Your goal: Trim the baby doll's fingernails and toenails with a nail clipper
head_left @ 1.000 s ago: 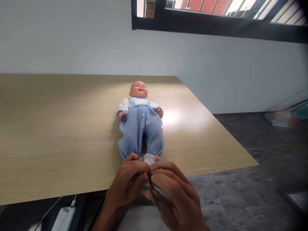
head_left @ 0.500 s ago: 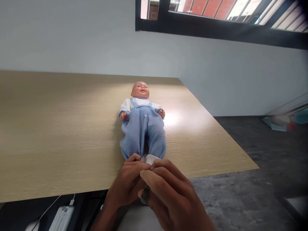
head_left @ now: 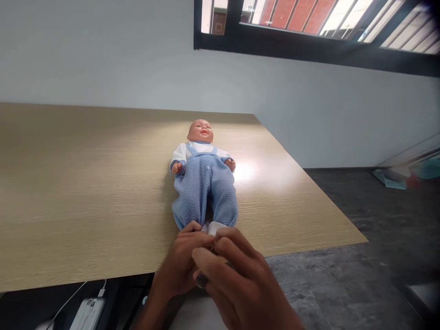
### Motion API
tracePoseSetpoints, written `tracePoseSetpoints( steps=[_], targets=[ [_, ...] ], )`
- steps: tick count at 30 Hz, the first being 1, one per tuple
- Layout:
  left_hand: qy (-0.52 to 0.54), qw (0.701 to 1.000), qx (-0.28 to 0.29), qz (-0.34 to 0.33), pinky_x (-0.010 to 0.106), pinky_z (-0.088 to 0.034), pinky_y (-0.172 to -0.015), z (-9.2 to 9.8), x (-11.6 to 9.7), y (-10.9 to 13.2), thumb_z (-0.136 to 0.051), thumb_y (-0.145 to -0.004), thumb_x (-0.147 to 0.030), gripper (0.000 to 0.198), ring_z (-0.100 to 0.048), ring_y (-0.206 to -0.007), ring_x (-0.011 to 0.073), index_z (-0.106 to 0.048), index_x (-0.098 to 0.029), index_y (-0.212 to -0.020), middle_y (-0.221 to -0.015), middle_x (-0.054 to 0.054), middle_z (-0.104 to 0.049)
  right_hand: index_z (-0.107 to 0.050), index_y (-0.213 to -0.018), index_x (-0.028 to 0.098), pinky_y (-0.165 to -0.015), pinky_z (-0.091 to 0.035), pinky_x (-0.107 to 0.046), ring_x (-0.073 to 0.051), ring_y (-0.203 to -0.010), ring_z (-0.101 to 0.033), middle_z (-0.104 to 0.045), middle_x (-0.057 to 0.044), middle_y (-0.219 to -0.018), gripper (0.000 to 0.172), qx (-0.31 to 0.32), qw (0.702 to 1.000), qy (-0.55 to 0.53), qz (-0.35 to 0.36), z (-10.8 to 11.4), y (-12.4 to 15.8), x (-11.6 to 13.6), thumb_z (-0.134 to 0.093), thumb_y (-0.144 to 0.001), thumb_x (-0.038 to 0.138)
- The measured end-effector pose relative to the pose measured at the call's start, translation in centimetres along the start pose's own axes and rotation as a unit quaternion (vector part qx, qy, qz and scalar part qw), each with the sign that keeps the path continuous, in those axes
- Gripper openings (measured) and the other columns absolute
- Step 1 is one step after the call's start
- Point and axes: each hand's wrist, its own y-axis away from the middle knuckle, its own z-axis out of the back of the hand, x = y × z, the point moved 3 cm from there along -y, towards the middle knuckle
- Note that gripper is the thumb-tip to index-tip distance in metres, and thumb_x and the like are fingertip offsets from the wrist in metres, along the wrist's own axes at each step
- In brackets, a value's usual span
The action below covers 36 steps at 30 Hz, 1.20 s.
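- The doll [head_left: 201, 172] lies on its back on the counter [head_left: 103, 197], head toward the wall [head_left: 120, 59], feet at the near edge, between the hands.
- It wears a white top and blue fleece overalls [head_left: 192, 192]; a white sock [head_left: 216, 227] shows just above the fingers.
- The left hand [head_left: 182, 256] is closed around the doll's foot end — the exact contact is partly hidden.
- The right hand [head_left: 237, 275], bent close against the left, grips a small dark object [head_left: 201, 280], mostly covered by fingers.
- Below the counter, at left, sits a white device [head_left: 88, 315] with a cable [head_left: 70, 300] plugged in.
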Motion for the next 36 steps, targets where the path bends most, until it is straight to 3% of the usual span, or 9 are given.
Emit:
tracePoseSetpoints(
  steps=[4, 6, 11, 15, 18, 24, 31, 36],
  targets=[
    [0.038, 0.999, -0.012, 0.000, 0.033, -0.044, -0.071, 0.1, 0.0, 0.0, -0.055, -0.105, -0.027, 0.011, -0.054, -0.063, 0.0152, -0.064, -0.023, -0.104, -0.071, -0.002, -0.067, -0.056, -0.135, 0.022, -0.096, -0.061, -0.028, -0.020, -0.107, -0.069, -0.071, -0.007, -0.117, 0.036, -0.048, 0.993, -0.085, -0.072, 0.8, 2.5, -2.6, -0.065, -0.100, 0.023],
    [0.046, 0.999, -0.010, 0.020, 0.031, -0.043, -0.071, 0.2, 0.0, 0.1, -0.058, -0.104, -0.025, 0.007, -0.055, -0.067, 0.0152, -0.064, -0.022, -0.103, -0.074, -0.001, -0.068, -0.053, -0.138, 0.023, -0.102, -0.060, -0.030, -0.021, -0.115, -0.069, -0.070, -0.008, -0.120, 0.042, -0.057, 0.992, -0.106, -0.049, 1.0, 3.7, -3.3, -0.068, -0.099, 0.023],
    [0.064, 0.997, 0.010, 0.035, 0.030, -0.042, -0.071, 0.4, -0.1, 0.2, -0.056, -0.105, -0.022, 0.008, -0.056, -0.068, 0.0154, -0.063, -0.023, -0.107, -0.073, -0.002, -0.069, -0.064, -0.118, 0.024, -0.113, -0.057, -0.042, -0.021, -0.118, -0.070, -0.069, -0.007, -0.113, 0.021, -0.011, 0.997, -0.009, 0.074, 0.8, 3.9, -2.1, -0.064, -0.100, 0.014],
    [0.067, 0.997, 0.015, 0.034, 0.031, -0.043, -0.074, 0.4, 0.1, 0.2, -0.052, -0.105, -0.020, 0.012, -0.059, -0.070, 0.0154, -0.063, -0.022, -0.101, -0.081, -0.001, -0.074, -0.067, -0.111, 0.025, -0.115, -0.055, -0.044, -0.019, -0.117, -0.071, -0.072, -0.005, -0.108, 0.029, 0.003, 0.991, 0.075, 0.109, 0.5, 3.1, -1.0, -0.059, -0.096, 0.001],
    [0.063, 0.997, 0.012, 0.036, 0.033, -0.043, -0.078, 0.2, 0.3, 0.3, -0.052, -0.105, -0.020, 0.014, -0.058, -0.068, 0.0145, -0.063, -0.022, -0.096, -0.079, -0.002, -0.074, -0.069, -0.111, 0.026, -0.114, -0.056, -0.043, -0.019, -0.116, -0.072, -0.071, -0.005, -0.104, 0.036, -0.002, 0.986, 0.117, 0.121, 0.0, 3.1, -0.8, -0.056, -0.093, -0.004],
    [0.061, 0.997, 0.005, 0.048, 0.032, -0.044, -0.078, 0.1, 0.2, 0.4, -0.054, -0.103, -0.017, 0.014, -0.059, -0.070, 0.0147, -0.065, -0.021, -0.096, -0.079, -0.003, -0.074, -0.071, -0.109, 0.026, -0.113, -0.058, -0.049, -0.020, -0.119, -0.067, -0.066, -0.005, -0.097, 0.025, -0.033, 0.979, 0.135, 0.148, -0.7, 3.6, -0.9, -0.060, -0.098, 0.006],
    [0.052, 0.995, 0.016, 0.087, 0.031, -0.046, -0.079, 0.1, 0.3, 0.8, -0.058, -0.101, -0.016, 0.013, -0.059, -0.072, 0.0146, -0.067, -0.024, -0.094, -0.079, -0.005, -0.072, -0.072, -0.110, 0.026, -0.112, -0.058, -0.052, -0.024, -0.121, -0.066, -0.066, -0.006, -0.098, 0.028, -0.029, 0.977, 0.151, 0.145, -1.1, 3.4, -0.6, -0.065, -0.094, 0.004],
    [0.011, 0.996, 0.020, 0.091, 0.035, -0.052, -0.076, 0.3, 0.1, 0.7, -0.053, -0.103, -0.026, 0.018, -0.060, -0.071, 0.0182, -0.067, -0.025, -0.091, -0.079, -0.002, -0.072, -0.074, -0.104, 0.030, -0.114, -0.056, -0.051, -0.024, -0.112, -0.072, -0.065, -0.001, -0.086, 0.036, -0.051, 0.971, 0.192, 0.134, -2.2, 3.0, -0.3, -0.062, -0.089, 0.000]
  ],
)
